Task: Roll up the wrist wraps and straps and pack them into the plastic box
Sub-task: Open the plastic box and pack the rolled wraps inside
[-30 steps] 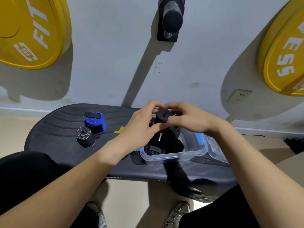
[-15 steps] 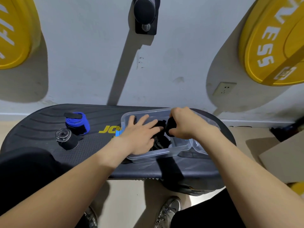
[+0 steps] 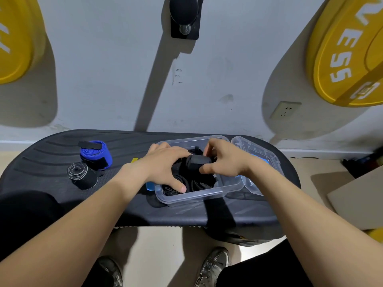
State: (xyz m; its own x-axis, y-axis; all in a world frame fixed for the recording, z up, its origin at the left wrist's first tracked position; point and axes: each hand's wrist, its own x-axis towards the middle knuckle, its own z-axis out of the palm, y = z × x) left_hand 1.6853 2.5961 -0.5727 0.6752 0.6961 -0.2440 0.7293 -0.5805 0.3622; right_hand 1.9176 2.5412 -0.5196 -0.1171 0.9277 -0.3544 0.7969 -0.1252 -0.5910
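A clear plastic box stands on the black bench and holds several black straps. Over the box my right hand grips a rolled black wrap between thumb and fingers. My left hand reaches into the box from the left, fingers on the same roll and thumb down on the straps inside. Left of the box lie a rolled blue wrap and a rolled black wrap.
The box's clear lid leans against its right side. Yellow weight plates hang on the grey wall behind the bench. A cardboard sheet lies at the right. My shoes are on the floor below the bench.
Both hands came down from above the box and carried the rolled black wrap into it. The view shifted so the box is now centred.
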